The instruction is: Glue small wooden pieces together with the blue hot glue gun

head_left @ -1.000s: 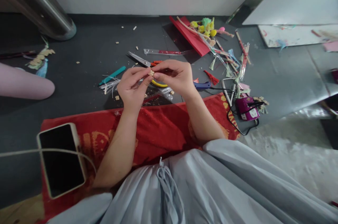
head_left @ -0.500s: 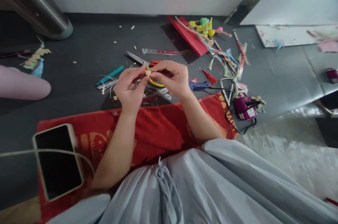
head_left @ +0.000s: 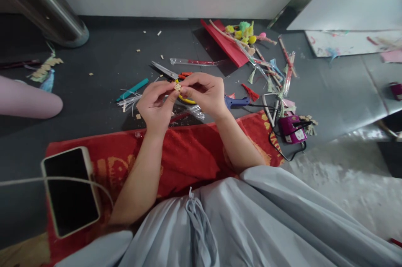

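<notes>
My left hand (head_left: pixel 156 105) and my right hand (head_left: pixel 205 92) meet above the dark floor, fingertips pinched together on a small cream flower-shaped piece (head_left: pixel 177 87). Both hands hold it between thumb and fingers. Just behind them lie scissors with orange handles (head_left: pixel 168 71) and a yellow ring-shaped thing (head_left: pixel 187 100), partly hidden by my right hand. A red cloth (head_left: pixel 185 154) lies under my forearms, over my lap.
A phone (head_left: pixel 70 190) with a white cable lies on the cloth at the left. A purple device (head_left: pixel 292 129) with black cord sits at the right, beside a blue-handled tool (head_left: pixel 237 101). Red card (head_left: pixel 224 43), pompoms and craft sticks lie farther back. Another person's pink-clad limb (head_left: pixel 28 101) is at the left.
My hands have turned the small piece slightly between the fingertips, showing its flower shape; they stay in the same place. The view shifted a little.
</notes>
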`<state>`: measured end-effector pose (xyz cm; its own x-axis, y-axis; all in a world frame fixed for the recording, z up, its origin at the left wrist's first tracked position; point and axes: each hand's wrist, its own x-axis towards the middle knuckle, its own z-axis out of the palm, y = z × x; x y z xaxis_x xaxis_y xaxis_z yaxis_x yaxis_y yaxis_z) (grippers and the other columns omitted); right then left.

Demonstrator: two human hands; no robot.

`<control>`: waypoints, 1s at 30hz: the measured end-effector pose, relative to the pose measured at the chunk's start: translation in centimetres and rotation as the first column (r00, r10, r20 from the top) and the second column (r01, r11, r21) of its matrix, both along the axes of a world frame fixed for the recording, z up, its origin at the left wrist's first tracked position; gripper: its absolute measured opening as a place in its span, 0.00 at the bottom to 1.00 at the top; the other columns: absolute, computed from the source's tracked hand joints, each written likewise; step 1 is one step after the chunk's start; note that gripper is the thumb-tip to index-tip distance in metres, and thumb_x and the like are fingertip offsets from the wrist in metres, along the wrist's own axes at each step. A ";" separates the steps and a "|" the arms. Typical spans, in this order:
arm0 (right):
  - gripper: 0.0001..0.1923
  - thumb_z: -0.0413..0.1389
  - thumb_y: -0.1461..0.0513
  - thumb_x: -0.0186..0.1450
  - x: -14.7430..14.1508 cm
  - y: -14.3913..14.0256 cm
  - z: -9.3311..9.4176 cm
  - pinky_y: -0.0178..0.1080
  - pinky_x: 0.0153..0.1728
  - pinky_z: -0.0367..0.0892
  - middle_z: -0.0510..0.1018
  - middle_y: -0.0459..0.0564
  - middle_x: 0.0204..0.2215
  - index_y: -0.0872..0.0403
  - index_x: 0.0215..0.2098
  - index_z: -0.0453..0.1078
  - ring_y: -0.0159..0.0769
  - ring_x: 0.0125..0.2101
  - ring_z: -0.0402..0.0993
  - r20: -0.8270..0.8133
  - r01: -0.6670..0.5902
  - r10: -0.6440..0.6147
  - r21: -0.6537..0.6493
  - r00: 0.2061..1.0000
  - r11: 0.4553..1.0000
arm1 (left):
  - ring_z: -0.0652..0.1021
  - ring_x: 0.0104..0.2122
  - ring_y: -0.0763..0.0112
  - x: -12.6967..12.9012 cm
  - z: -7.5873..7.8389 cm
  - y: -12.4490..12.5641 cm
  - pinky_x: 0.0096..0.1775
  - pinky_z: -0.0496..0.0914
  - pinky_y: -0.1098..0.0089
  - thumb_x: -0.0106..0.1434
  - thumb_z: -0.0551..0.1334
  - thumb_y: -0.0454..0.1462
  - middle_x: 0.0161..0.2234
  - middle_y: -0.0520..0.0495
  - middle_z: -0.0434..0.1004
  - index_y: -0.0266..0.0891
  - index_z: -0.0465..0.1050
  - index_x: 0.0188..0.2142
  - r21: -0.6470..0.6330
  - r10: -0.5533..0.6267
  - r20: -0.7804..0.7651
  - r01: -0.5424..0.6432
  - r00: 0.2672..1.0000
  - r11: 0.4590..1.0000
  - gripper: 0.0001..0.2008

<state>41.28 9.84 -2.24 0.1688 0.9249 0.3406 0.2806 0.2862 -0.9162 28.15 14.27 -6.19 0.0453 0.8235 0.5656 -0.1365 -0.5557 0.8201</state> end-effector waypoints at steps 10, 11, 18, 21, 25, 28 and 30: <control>0.17 0.60 0.51 0.62 -0.1 0.0 0.6 0.33 0.31 0.73 0.79 0.47 0.30 0.57 0.37 0.77 0.26 0.26 0.73 0.007 -0.012 0.012 -0.052 1.000 0.999 | 0.80 0.33 0.75 0.3 -1.2 0.9 0.35 0.76 0.74 0.55 0.68 0.51 0.37 0.50 0.80 0.46 0.78 0.40 -0.273 -0.223 0.185 0.268 0.957 0.924 0.17; 0.17 0.60 0.51 0.62 -0.2 0.0 0.6 0.33 0.31 0.73 0.79 0.47 0.30 0.57 0.36 0.77 0.26 0.27 0.73 0.005 -0.003 0.003 -0.058 1.000 0.998 | 0.80 0.33 0.75 0.3 -1.3 1.0 0.35 0.76 0.74 0.55 0.69 0.50 0.36 0.50 0.80 0.47 0.78 0.40 -0.264 -0.233 0.196 0.281 0.952 0.923 0.16; 0.14 0.61 0.53 0.61 -0.2 -0.2 1.1 0.35 0.37 0.73 0.80 0.48 0.31 0.56 0.34 0.78 0.30 0.33 0.76 0.088 0.053 -0.049 -0.040 0.995 0.998 | 0.80 0.32 0.74 0.4 -1.0 0.7 0.35 0.75 0.72 0.52 0.71 0.49 0.34 0.51 0.81 0.45 0.79 0.36 -0.269 -0.199 0.199 0.249 0.960 0.930 0.16; 0.12 0.61 0.54 0.62 0.1 -0.3 1.2 0.35 0.38 0.72 0.80 0.48 0.32 0.55 0.34 0.78 0.30 0.34 0.76 0.164 0.071 -0.072 0.007 0.984 0.997 | 0.80 0.34 0.74 0.2 -0.4 0.6 0.37 0.75 0.72 0.53 0.71 0.47 0.33 0.51 0.81 0.45 0.80 0.34 -0.209 -0.170 0.152 0.200 0.974 0.957 0.12; 0.10 0.61 0.55 0.62 0.5 -0.3 1.2 0.36 0.39 0.71 0.81 0.47 0.31 0.53 0.33 0.78 0.31 0.34 0.76 0.240 0.063 -0.080 0.079 0.968 0.995 | 0.79 0.34 0.74 -0.3 -0.1 0.7 0.38 0.74 0.70 0.55 0.71 0.44 0.32 0.52 0.80 0.46 0.80 0.34 -0.076 -0.115 0.076 0.121 0.990 0.990 0.08; 0.10 0.61 0.54 0.62 0.7 -0.2 1.1 0.37 0.40 0.72 0.81 0.47 0.31 0.51 0.33 0.79 0.31 0.34 0.76 0.263 0.036 -0.065 0.113 0.963 0.993 | 0.79 0.33 0.74 -0.4 -0.3 0.8 0.38 0.74 0.70 0.53 0.72 0.43 0.30 0.53 0.79 0.45 0.80 0.32 0.002 -0.040 0.047 0.040 0.998 0.999 0.08; 0.10 0.61 0.54 0.63 0.7 -0.2 0.9 0.37 0.40 0.71 0.81 0.46 0.31 0.51 0.32 0.79 0.31 0.34 0.76 0.269 0.026 -0.061 0.133 0.961 0.991 | 0.79 0.32 0.74 -0.4 -0.4 0.8 0.38 0.74 0.69 0.53 0.72 0.42 0.30 0.54 0.79 0.46 0.80 0.32 0.050 -0.011 0.036 0.009 0.999 0.999 0.08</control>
